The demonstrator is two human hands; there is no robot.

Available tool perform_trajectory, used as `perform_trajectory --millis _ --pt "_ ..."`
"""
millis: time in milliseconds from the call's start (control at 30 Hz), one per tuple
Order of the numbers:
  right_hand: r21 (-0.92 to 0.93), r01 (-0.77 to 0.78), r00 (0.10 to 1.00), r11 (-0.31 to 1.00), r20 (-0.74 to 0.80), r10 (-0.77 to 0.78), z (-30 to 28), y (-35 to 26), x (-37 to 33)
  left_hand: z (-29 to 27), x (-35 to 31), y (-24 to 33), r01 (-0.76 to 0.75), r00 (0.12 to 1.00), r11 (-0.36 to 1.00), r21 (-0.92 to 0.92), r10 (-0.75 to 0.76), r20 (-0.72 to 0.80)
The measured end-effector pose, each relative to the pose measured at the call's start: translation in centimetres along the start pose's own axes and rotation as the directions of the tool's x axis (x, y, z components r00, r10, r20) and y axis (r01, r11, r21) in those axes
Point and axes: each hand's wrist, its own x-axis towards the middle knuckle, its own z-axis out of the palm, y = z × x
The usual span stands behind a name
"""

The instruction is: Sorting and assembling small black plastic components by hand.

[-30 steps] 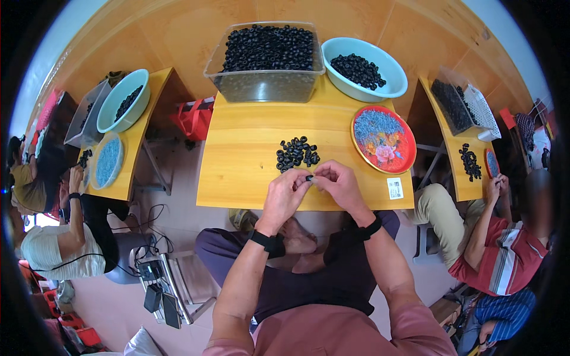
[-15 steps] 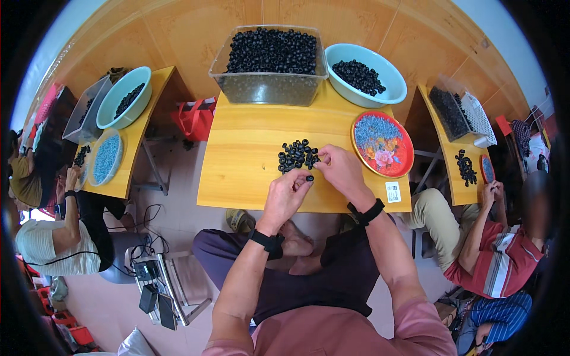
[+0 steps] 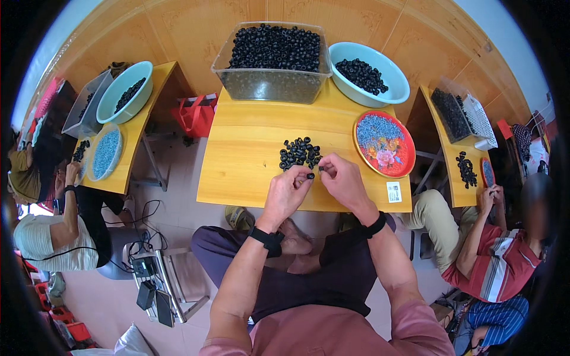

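Observation:
Over the near side of the yellow table, my left hand point(image 3: 287, 191) pinches a small black round part point(image 3: 310, 176) between thumb and fingertips. Just right of it, my right hand point(image 3: 342, 180) is closed too, with a small dark piece point(image 3: 321, 168) at its fingertips. Fingertips of both hands are close but apart. A loose pile of black round parts point(image 3: 298, 152) lies right beyond them on the table. To the right sits a red floral tray point(image 3: 405, 159) with many tiny bluish pieces point(image 3: 380, 129) in its far half.
A clear plastic bin point(image 3: 267, 89) full of black parts stands at the table's far edge, beside a pale blue basin point(image 3: 396, 95) with more. A white label point(image 3: 393, 192) lies near the front right. People work at side tables point(image 3: 140, 124) left and right.
My right hand has drawn back from the pile toward my left hand, with a small dark piece at its fingertips. The left hand keeps its part in nearly the same place.

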Motion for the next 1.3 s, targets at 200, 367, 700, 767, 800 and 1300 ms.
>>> perform_trajectory --millis 200,367,700,767,800,1300 --pt "0.112 -0.043 0.999 0.993 0.038 0.039 0.0 -0.4 -1.5 -0.1 -0.1 0.0 -0.013 1.0 1.0 0.013 0.013 0.021" --pt "-0.041 0.123 0.992 0.992 0.023 -0.122 -0.3 -0.4 -1.8 0.0 -0.1 -0.3 -0.034 0.999 0.999 -0.002 0.034 0.019" --pt "-0.062 0.212 0.976 0.975 -0.032 -0.214 -0.5 -0.8 -2.2 -0.1 -0.1 -0.1 -0.068 0.997 0.998 0.0 0.068 0.033" --pt "-0.121 0.274 0.961 0.954 -0.011 -0.277 -0.5 -0.7 -2.2 -0.2 -0.1 -0.1 -0.068 0.997 0.998 0.004 0.067 0.042" --pt "-0.121 0.273 0.961 0.954 -0.011 -0.277 -0.5 -0.7 -2.2 -0.1 -0.1 -0.1 -0.068 0.997 0.998 0.005 0.068 0.041" --pt "-0.071 0.177 0.982 0.982 -0.056 -0.181 -0.2 -1.2 -1.9 -0.3 0.0 -0.5 0.051 0.994 0.992 -0.113 -0.04 0.098"
